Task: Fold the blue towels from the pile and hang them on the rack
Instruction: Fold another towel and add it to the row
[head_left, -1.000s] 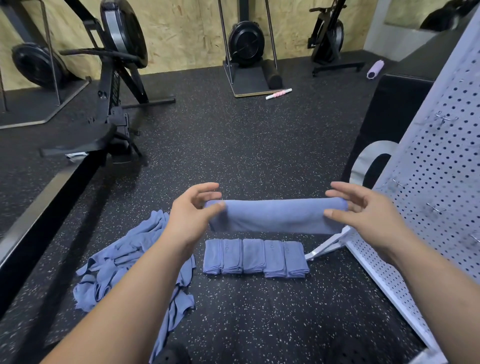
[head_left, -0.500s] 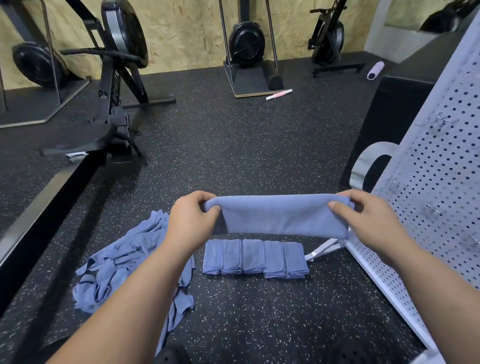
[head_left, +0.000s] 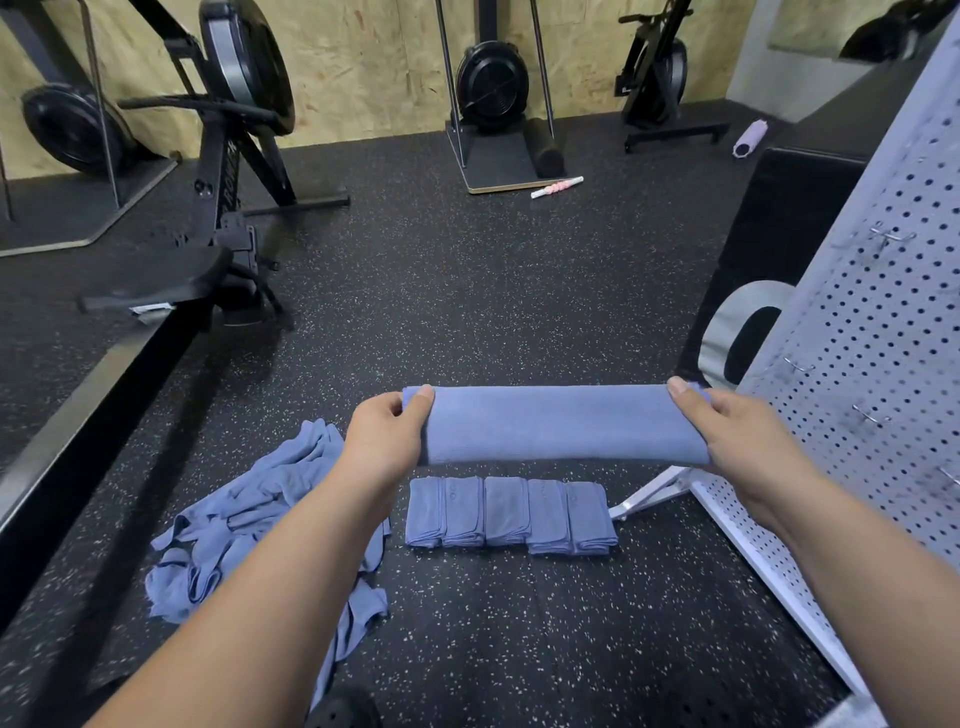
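Head view — single frame.

Folded blue towel: held level in the air as a long horizontal band, above the floor and in front of the row below it. Left hand grips its left end, thumb on the near face at the top corner, the other fingers curled shut behind the cloth. Right hand grips its right end in the same manner, thumb tip at the top corner, remaining fingers closed out of sight behind. The band spans straight between the two hands, its lower edge hanging free.

Row of folded towels: five small blue bundles lying side by side on the floor, touching one another, directly beneath the held towel.

Pile of blue towels: unfolded, crumpled, on the floor left of the row — partly hidden by the left forearm.

Rack: white perforated panel, tilted, at the right edge; small wire hooks on its face, none carrying cloth. Its white foot rests on the floor just beside the right end of the row.

Background: rowing machine at left, pink roller stick on the floor far back.
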